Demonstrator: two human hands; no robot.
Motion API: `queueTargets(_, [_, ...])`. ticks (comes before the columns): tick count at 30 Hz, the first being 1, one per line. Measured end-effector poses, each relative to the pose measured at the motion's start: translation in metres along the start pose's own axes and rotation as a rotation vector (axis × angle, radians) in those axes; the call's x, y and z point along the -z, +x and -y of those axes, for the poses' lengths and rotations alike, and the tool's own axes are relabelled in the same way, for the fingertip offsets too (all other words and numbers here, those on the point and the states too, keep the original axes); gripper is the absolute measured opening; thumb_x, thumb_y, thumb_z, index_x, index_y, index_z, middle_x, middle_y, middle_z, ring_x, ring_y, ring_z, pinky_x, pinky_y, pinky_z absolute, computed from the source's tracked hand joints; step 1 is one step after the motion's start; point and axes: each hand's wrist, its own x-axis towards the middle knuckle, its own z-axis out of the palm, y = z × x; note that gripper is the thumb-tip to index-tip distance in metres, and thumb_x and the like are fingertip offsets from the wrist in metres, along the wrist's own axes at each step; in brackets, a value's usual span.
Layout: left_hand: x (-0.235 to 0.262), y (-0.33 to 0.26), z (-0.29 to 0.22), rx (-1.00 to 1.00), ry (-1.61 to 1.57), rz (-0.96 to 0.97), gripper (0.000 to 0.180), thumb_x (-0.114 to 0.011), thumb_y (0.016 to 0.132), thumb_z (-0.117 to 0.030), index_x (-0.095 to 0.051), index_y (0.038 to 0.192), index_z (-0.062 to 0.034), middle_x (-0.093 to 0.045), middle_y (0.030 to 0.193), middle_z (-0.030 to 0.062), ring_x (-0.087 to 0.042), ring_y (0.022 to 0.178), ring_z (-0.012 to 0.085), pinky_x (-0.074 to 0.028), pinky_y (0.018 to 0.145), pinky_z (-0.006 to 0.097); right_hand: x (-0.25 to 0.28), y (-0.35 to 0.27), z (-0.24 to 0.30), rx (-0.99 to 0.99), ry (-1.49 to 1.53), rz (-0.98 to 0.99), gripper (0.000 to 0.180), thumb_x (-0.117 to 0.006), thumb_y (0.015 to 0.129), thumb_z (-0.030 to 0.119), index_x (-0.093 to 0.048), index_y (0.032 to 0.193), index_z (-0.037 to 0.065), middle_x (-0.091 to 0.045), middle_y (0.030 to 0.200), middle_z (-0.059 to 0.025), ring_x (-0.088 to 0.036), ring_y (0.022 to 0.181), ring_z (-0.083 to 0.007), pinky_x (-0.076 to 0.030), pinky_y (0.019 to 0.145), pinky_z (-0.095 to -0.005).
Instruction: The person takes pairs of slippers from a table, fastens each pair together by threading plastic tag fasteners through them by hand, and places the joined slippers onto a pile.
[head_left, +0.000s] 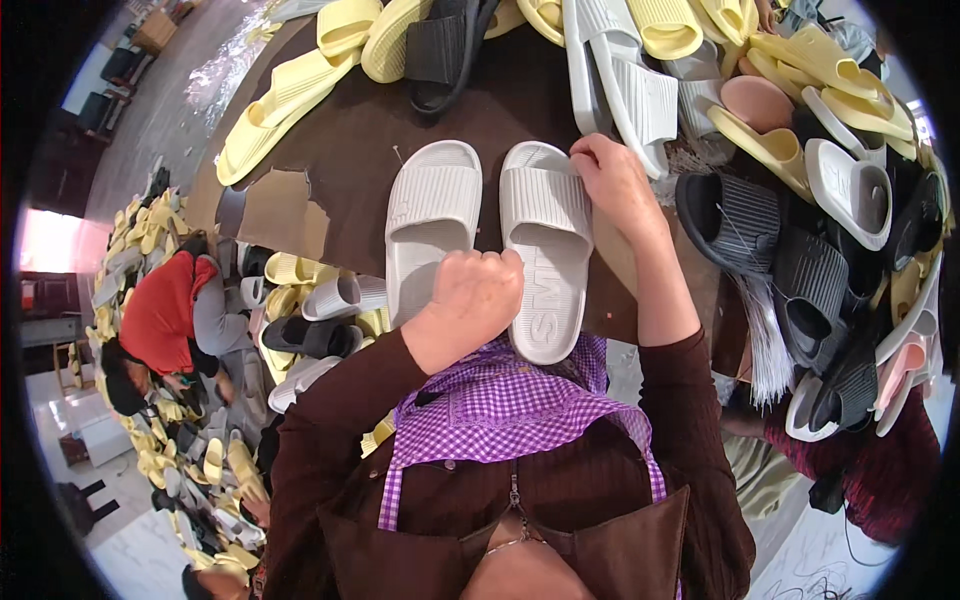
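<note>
Two light grey slide slippers lie side by side on the dark brown table, toes pointing away from me. My left hand (465, 300) is curled into a fist over the heel half of the left slipper (435, 195), its knuckles close to the right slipper's inner edge. What its fingers hold, if anything, is hidden. My right hand (617, 185) has bent fingers closed on the outer edge of the right slipper (545, 200), beside the toe and the ribbed strap. The right slipper's footbed, with raised lettering, is open to view.
Yellow, grey and black slippers ring the table's (350, 160) far and right edges. A bundle of white threads (768, 345) hangs at the right edge. Torn cardboard (280, 212) lies at left. Beyond, a person in red (165, 310) bends beside a large slipper heap (150, 430).
</note>
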Motion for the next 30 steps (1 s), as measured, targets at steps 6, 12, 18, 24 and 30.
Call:
queueTargets(6, [-0.002, 0.003, 0.001, -0.003, 0.039, 0.006, 0.017, -0.058, 0.074, -0.008, -0.050, 0.059, -0.0084, -0.055, 0.048, 0.0093, -0.058, 0.043, 0.0219, -0.045, 0.042, 0.033, -0.009, 0.014, 0.017, 0.090, -0.156, 0.190, 0.028, -0.054, 0.084, 0.024, -0.067, 0.081, -0.001, -0.064, 0.082, -0.0226, -0.062, 0.082, -0.0380, -0.047, 0.076, -0.0422])
queueTargets(12, [-0.002, 0.001, 0.002, 0.005, 0.118, -0.040, 0.009, -0.059, 0.064, -0.008, -0.051, 0.060, -0.0090, -0.055, 0.049, 0.0066, -0.059, 0.045, 0.0179, -0.043, 0.042, 0.030, -0.031, 0.023, 0.034, 0.108, -0.256, 0.254, 0.031, -0.056, 0.080, 0.029, -0.069, 0.077, 0.001, -0.063, 0.079, -0.0229, -0.062, 0.079, -0.0384, -0.048, 0.074, -0.0432])
queueTargets(18, [-0.003, -0.004, 0.005, 0.050, 0.159, -0.030, 0.008, -0.057, 0.074, -0.010, -0.050, 0.069, -0.0101, -0.056, 0.055, 0.0054, -0.059, 0.051, 0.0188, -0.045, 0.048, 0.030, -0.042, 0.030, 0.038, -0.006, -0.024, 0.276, 0.030, -0.060, 0.076, 0.026, -0.069, 0.084, -0.002, -0.064, 0.077, -0.0220, -0.064, 0.073, -0.0340, -0.050, 0.072, -0.0384])
queueTargets(24, [0.001, -0.005, 0.007, 0.044, 0.167, -0.062, 0.006, -0.056, 0.071, -0.010, -0.051, 0.073, -0.0086, -0.052, 0.061, 0.0039, -0.056, 0.059, 0.0173, -0.044, 0.057, 0.030, -0.050, 0.032, 0.033, 0.008, 0.068, 0.274, 0.026, -0.063, 0.075, 0.021, -0.069, 0.085, -0.002, -0.066, 0.074, -0.0185, -0.065, 0.070, -0.0270, -0.050, 0.069, -0.0347])
queueTargets(30, [0.017, -0.016, 0.017, 0.032, 0.220, -0.147, 0.007, -0.057, 0.068, -0.011, -0.053, 0.072, -0.0065, -0.053, 0.065, 0.0064, -0.054, 0.062, 0.0178, -0.042, 0.059, 0.030, -0.051, 0.033, 0.032, 0.083, 0.145, 0.122, 0.021, -0.060, 0.079, 0.016, -0.065, 0.086, -0.003, -0.064, 0.073, -0.0146, -0.062, 0.069, -0.0208, -0.048, 0.067, -0.0311])
